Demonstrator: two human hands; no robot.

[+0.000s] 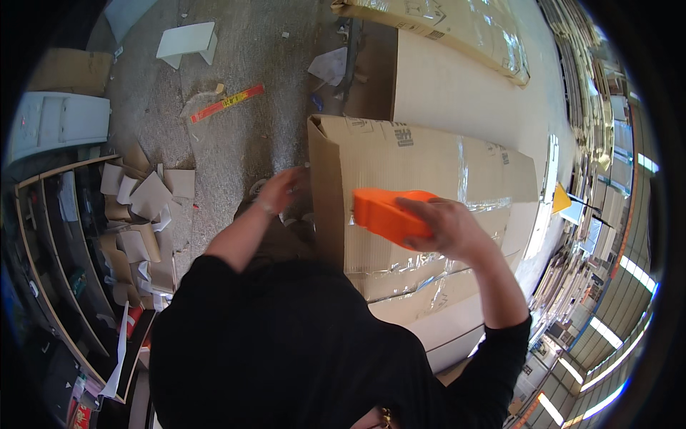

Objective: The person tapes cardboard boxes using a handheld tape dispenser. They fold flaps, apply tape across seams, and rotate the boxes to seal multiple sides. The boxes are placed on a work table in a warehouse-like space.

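Note:
My right hand (447, 228) grips an orange plastic tool (388, 217), which looks like a packing-tape dispenser, over the top of a long cardboard carton (402, 166). Clear tape (462, 166) runs across and along the carton, shiny and wrinkled in places. Whether the tool touches the cardboard cannot be told. At the carton's left end, my left hand (284, 187) is low beside the end face, blurred, its fingertips partly in shadow. Folded flaps show at that end's upper corner. The carton rests on a pale flat board surface (455, 96).
Another taped carton (445, 32) lies farther along the boards. On the floor are a red-yellow printed strip (228, 103), a small white stand (186, 43) and a heap of cardboard scraps (150, 198). A dark shelf unit (59, 230) stands left; stacked panels (579, 80) line the right.

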